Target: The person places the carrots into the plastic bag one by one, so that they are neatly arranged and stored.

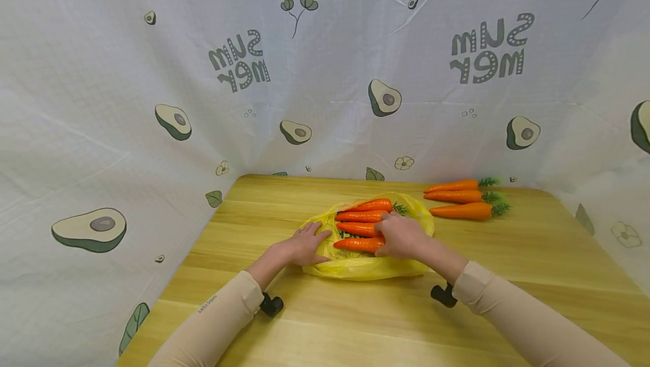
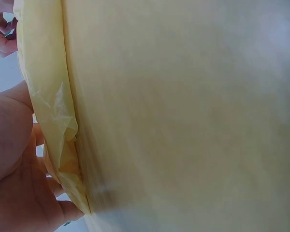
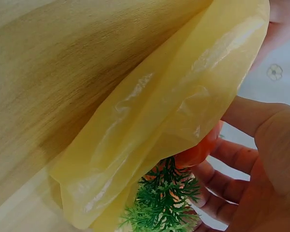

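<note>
Right hand (image 1: 404,237) has fingers curled round the thick end of the near carrot (image 1: 358,244), inside the yellow bag (image 1: 365,271); left hand (image 1: 303,245) is spread on the bag's left rim. Three inner carrots (image 1: 359,216) at bag's far side, three loose carrots (image 1: 457,196) right of and behind bag, all on wood surface (image 1: 335,322)

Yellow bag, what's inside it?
Four carrots and green leaves. In the head view, the right hand covers some carrots' thick ends; anything directly beneath the carrots is hidden too.

Left hand (image 1: 303,245): fingers spread | right hand (image 1: 404,236): fingers curled | forearms (image 1: 215,316) converging forward
</note>
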A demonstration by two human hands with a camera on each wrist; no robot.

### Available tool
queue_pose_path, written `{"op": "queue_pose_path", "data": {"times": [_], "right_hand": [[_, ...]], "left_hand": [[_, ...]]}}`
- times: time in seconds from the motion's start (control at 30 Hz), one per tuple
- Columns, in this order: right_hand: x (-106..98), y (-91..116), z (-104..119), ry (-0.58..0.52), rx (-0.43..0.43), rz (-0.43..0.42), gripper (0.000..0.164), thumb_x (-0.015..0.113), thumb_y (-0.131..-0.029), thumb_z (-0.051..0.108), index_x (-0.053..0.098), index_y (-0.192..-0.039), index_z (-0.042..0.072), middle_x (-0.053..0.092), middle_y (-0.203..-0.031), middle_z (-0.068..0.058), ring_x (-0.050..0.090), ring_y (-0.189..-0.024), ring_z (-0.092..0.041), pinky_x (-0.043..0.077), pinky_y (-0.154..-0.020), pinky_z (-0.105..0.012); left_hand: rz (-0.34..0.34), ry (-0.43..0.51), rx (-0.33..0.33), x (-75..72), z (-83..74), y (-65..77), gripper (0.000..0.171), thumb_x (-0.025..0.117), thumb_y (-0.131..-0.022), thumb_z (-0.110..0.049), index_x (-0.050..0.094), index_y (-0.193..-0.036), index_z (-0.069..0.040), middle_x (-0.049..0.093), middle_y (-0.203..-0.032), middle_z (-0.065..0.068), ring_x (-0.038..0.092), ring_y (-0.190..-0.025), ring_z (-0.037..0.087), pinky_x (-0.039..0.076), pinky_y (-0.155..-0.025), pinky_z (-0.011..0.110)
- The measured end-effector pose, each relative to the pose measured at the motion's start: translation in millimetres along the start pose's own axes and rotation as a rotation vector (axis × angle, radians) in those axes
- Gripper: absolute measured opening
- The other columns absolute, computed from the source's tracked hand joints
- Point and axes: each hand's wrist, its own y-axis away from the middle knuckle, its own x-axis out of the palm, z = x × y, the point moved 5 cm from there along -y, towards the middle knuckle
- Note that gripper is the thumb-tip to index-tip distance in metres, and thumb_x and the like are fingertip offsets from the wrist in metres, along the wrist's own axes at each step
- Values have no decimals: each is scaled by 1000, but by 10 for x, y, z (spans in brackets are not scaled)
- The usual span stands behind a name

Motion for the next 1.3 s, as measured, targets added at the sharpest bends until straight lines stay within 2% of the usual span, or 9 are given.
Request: {"op": "queue_pose_path", "data": {"times": [0.13, 0.3, 0.6, 0.8, 1.03, 1.17, 1.3], "right_hand": [[-12, 18, 11, -4, -22, -27, 31, 89, -74, 35, 69, -89, 16, 53, -86, 0, 49, -82, -21, 42, -57, -33], [-32, 37, 18, -21, -58, -72, 38, 90, -73, 34, 73, -102, 15, 59, -96, -2, 52, -90, -23, 50, -65, -36], [-46, 44, -23, -53, -69, -83, 39, 89, -74, 34, 74, -105, 14, 62, -100, -4, 54, -92, -23, 51, -74, -41], [-67, 47, -82, -70, -63, -104, 36, 84, -81, 38, 75, -106, 14, 64, -103, -4, 58, -96, -25, 53, -79, -43], [-141, 67, -177, -71, -61, -157, 34, 80, -86, 37, 76, -109, 12, 70, -111, -9, 62, -104, -32, 55, -82, -48], [-193, 87, -244, -62, -30, -170, 36, 78, -87, 38, 75, -113, 13, 68, -122, -15, 60, -112, -41, 56, -76, -50], [-266, 117, -311, -53, -13, -202, 36, 77, -88, 38, 75, -115, 13, 67, -124, -18, 59, -117, -47, 58, -79, -53]], "left_hand": [[-1, -3, -1, 4, -3, -3, 72, 62, -98, -50, 36, -157, -18, 21, -165, 17, 18, -154, 40, 23, -121, 58], [-4, -7, -3, 4, -6, -8, 72, 63, -97, -49, 37, -156, -17, 22, -165, 17, 18, -154, 40, 23, -121, 58], [0, 2, -2, -1, -12, 4, 72, 62, -98, -50, 36, -157, -18, 20, -166, 17, 16, -154, 39, 22, -122, 57], [1, 5, 0, -3, -11, 9, 72, 61, -98, -50, 36, -157, -18, 20, -166, 17, 17, -154, 40, 23, -122, 57], [3, 5, 1, -7, -18, 14, 72, 61, -98, -50, 36, -157, -18, 20, -166, 17, 17, -154, 40, 23, -122, 57], [0, 1, 1, -11, -18, 15, 72, 61, -98, -50, 36, -157, -17, 20, -165, 17, 17, -154, 39, 23, -122, 57], [-2, 13, 2, -16, -22, 21, 71, 61, -98, -49, 36, -157, -17, 20, -165, 18, 16, -154, 40, 22, -122, 57]]}}
